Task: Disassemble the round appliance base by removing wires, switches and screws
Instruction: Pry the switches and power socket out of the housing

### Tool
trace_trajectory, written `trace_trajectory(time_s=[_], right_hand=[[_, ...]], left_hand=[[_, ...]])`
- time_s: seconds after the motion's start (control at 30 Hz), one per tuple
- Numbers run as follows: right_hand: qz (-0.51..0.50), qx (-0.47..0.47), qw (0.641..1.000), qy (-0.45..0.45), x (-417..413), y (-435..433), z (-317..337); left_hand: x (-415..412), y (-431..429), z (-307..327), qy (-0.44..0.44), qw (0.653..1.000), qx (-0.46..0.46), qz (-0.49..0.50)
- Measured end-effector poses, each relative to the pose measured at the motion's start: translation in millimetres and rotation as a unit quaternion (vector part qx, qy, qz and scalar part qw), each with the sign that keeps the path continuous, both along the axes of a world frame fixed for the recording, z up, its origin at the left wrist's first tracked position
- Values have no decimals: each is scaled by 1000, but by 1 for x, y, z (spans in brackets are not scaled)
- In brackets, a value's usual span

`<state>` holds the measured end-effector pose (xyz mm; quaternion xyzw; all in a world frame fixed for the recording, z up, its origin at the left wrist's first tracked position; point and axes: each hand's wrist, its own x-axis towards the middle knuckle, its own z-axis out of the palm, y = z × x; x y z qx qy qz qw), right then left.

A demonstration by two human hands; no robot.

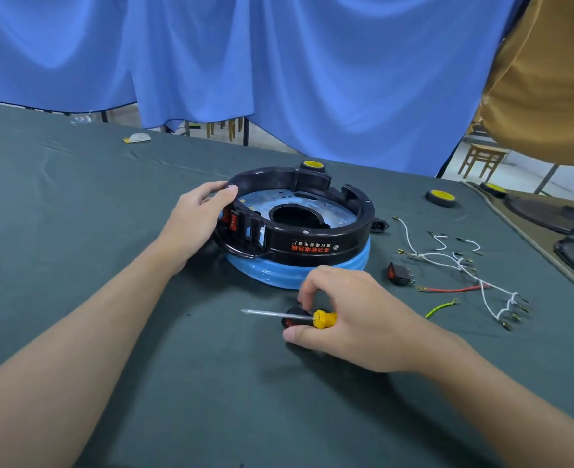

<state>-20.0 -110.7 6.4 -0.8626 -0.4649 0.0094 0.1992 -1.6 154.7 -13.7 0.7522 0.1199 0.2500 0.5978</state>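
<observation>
The round black appliance base [316, 243] sits upside down on a blue ring [278, 273] in the middle of the table. My left hand [196, 219] grips its left rim, thumb on the top edge, next to a red switch [233, 220] still in the wall. My right hand [349, 319] holds a yellow-handled screwdriver [324, 319], shaft pointing left, and its fingers pinch a black rocker switch [292, 318] that lies on the cloth. Another loose switch [399, 273] and a bundle of white wires [461, 265] lie to the right.
A red wire [454, 289] and a green-yellow wire [442, 308] lie near the bundle. Yellow-topped round feet [441, 197] and black covers [548, 214] sit at the far right. A person in a tan shirt [548, 79] stands at the right edge. Blue curtains hang behind.
</observation>
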Motion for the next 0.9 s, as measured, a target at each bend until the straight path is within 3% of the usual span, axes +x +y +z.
trace_trajectory(time_s=[0.17, 0.3, 0.47, 0.57, 0.9], right_hand=[[-51, 38, 998, -13, 9, -23, 1], [-144, 7, 985, -92, 29, -55, 3], [-238, -13, 966, -99, 43, -83, -2], [-254, -41, 961, -102, 45, -85, -8], [-281, 14, 953, -114, 45, -83, -13]], left_hand=[[-2, -2, -1, 1, 1000, 3, -4], [-1, -3, -1, 1, 1000, 2, -6], [0, 0, -1, 6, 1000, -1, 2], [0, 0, -1, 6, 1000, 0, 0], [-1, -2, 0, 8, 1000, -2, 1]])
